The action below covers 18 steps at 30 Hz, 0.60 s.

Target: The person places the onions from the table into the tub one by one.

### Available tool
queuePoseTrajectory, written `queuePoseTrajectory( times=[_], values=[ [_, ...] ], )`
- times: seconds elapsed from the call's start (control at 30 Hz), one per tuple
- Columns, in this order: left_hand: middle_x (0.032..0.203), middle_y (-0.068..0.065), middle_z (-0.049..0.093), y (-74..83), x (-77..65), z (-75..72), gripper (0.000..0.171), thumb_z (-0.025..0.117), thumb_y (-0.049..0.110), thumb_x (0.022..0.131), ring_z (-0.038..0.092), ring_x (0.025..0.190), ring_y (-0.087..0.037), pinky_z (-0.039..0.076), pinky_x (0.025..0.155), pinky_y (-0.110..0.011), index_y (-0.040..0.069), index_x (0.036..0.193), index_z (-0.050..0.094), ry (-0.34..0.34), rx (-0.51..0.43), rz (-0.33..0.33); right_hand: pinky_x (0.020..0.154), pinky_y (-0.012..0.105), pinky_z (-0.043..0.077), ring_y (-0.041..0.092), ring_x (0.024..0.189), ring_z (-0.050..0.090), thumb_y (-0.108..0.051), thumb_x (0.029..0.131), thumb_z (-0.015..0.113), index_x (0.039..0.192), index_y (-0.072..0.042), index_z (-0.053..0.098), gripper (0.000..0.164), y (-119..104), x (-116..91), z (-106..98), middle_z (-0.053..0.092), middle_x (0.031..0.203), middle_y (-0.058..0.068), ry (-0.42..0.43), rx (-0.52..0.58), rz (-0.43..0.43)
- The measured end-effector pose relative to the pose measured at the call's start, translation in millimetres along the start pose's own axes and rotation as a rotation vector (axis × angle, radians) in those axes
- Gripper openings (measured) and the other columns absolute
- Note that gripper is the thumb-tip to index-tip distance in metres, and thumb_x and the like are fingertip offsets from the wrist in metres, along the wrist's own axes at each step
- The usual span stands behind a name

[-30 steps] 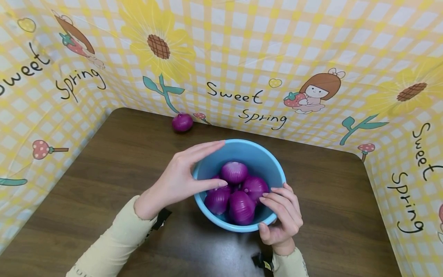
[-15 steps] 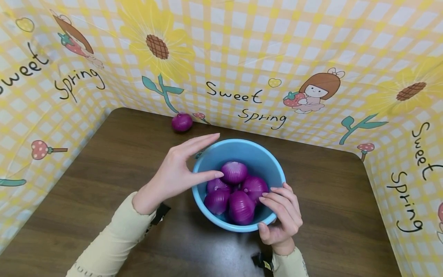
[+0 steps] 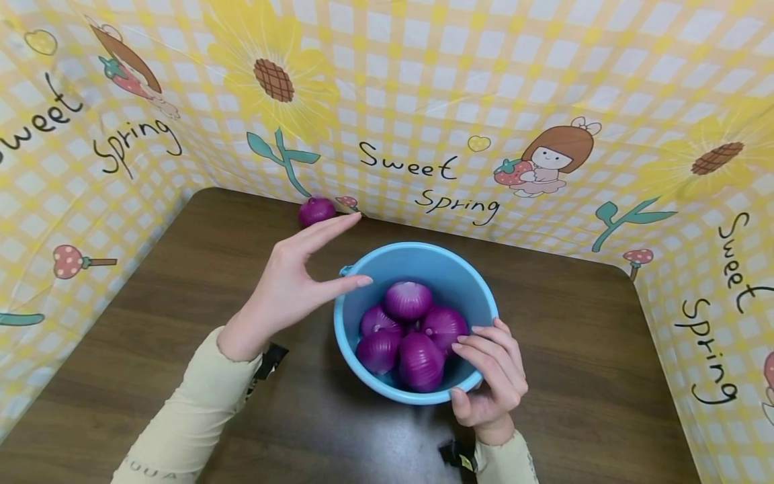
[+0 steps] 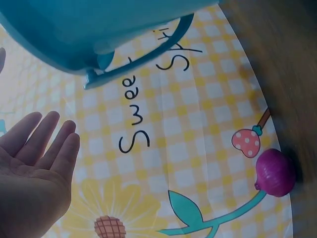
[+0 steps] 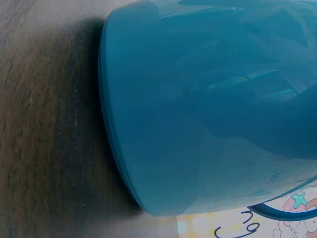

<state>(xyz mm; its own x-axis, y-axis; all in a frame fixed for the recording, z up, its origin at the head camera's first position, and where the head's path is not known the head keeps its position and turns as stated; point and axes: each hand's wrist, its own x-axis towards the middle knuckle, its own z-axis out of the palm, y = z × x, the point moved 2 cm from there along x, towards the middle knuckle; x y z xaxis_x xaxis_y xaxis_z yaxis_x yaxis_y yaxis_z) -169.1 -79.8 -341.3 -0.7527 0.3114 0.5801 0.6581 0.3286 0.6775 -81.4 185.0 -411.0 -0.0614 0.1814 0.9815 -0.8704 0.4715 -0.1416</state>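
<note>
A blue bucket point(image 3: 417, 247) stands on the table with several purple onions point(image 3: 421, 363) inside. My right hand point(image 3: 496, 376) grips its rim at the near right, fingers over the edge and thumb on the outer side. Only the bucket's outer wall point(image 5: 168, 124) shows in the right wrist view, not the hand. My left hand point(image 3: 293, 282) holds nothing; its fingers are straight and the thumb is spread, near the bucket's left edge. One onion point(image 3: 316, 211) lies alone at the back of the table, just beyond the left fingers, and also shows in the left wrist view.
The dark wooden table point(image 3: 580, 376) meets a yellow checked cloth point(image 3: 411, 101) that hangs behind it and along both sides. A blue handle point(image 4: 158, 52) hangs on the bucket's far side.
My left hand has moved left and away from me, off the bucket's opening toward the lone onion. The right hand and the bucket have hardly moved.
</note>
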Motion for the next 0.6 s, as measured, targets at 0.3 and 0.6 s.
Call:
queuePoseTrajectory(
  times=[0.3, 0.6],
  values=[
    [0.142, 0.005, 0.059, -8.8, -0.1, -6.1, 0.079, 0.095, 0.013, 0.072, 0.053, 0.132, -0.016, 0.043, 0.109, -0.041, 0.014, 0.143, 0.061, 0.033, 0.017, -0.039, 0.094, 0.05, 0.051, 0.039, 0.07, 0.061, -0.044, 0.09, 0.066, 0.069, 0.006, 0.072, 0.054, -0.6, -0.8, -0.6, 0.068, 0.069, 0.019, -0.007, -0.007, 0.008],
    [0.139, -0.008, 0.062, 2.2, 2.3, -13.5, 0.076, 0.093, 0.002, 0.072, 0.054, 0.131, -0.019, 0.042, 0.11, -0.044, 0.006, 0.141, 0.062, 0.061, 0.035, -0.068, 0.094, 0.05, 0.051, 0.039, 0.069, 0.061, -0.043, 0.09, 0.067, 0.069, 0.006, 0.072, 0.053, -1.4, -0.8, -1.0, 0.068, 0.068, 0.019, -0.003, -0.004, 0.003]
  ],
)
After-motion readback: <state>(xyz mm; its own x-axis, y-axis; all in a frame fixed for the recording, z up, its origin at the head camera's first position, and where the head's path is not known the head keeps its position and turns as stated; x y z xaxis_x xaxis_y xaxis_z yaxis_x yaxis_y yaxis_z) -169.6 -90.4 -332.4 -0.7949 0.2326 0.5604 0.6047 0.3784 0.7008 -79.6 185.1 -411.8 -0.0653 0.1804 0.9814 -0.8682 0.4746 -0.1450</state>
